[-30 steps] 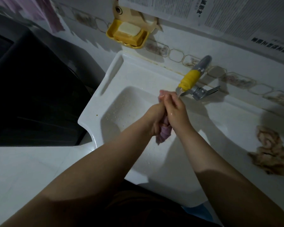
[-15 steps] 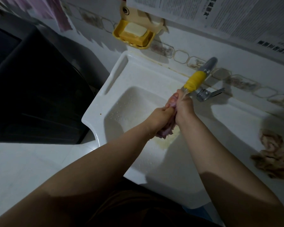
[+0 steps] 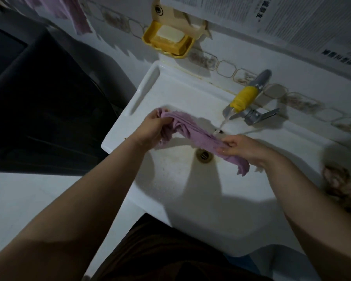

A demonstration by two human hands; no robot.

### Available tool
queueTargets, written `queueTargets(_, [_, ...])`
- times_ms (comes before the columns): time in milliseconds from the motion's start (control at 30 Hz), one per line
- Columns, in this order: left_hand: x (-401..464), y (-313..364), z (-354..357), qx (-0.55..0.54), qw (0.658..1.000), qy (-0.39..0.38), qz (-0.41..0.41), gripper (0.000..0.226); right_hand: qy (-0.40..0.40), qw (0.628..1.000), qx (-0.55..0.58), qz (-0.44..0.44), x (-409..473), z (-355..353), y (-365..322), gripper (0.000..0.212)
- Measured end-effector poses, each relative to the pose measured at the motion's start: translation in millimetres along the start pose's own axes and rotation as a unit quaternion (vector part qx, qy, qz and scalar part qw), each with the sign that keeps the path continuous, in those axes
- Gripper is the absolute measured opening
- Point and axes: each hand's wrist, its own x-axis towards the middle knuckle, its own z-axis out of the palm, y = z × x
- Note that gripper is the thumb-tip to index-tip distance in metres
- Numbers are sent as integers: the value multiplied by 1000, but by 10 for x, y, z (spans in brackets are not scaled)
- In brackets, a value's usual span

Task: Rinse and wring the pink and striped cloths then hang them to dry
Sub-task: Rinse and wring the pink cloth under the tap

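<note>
Hands moved apart since half a second ago: cloth was bunched between them under the tap, now stretched out over the sink (image 3: 142, 94). My left hand (image 3: 150, 128) grips one bunched end of the pink cloth (image 3: 193, 132), fingers curled round it. My right hand (image 3: 239, 148) pinches the other end, tail hanging below the fingers. Water from the tap (image 3: 245, 98) lands on the cloth beside my right fingers. Striped cloth (image 3: 340, 185) lies crumpled on the sink's right ledge, well apart.

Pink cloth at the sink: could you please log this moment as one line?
left hand grips pink cloth | right hand grips other end | tap running
</note>
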Motion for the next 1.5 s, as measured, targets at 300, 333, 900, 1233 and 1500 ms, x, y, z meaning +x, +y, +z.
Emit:
queueTargets(300, [-69, -95, 256, -45, 993, -17, -105, 25, 74, 933, 331, -122, 2, -19, -158, 19])
queueTargets(333, [-79, -126, 282, -51, 992, -32, -110, 20, 66, 914, 378, -132, 7, -12, -160, 19])
queueTargets(900, [21, -68, 1242, -65, 984, 89, -141, 48, 398, 910, -76, -85, -21, 600, -659, 49])
queueTargets(1233, [-3, -98, 1298, 49, 984, 87, -145, 51, 408, 910, -3, -70, 152, 519, -600, 43])
queueTargets(1500, [48, -8, 1218, 122, 981, 84, -123, 38, 403, 904, -50, -134, 19, 719, -722, 47])
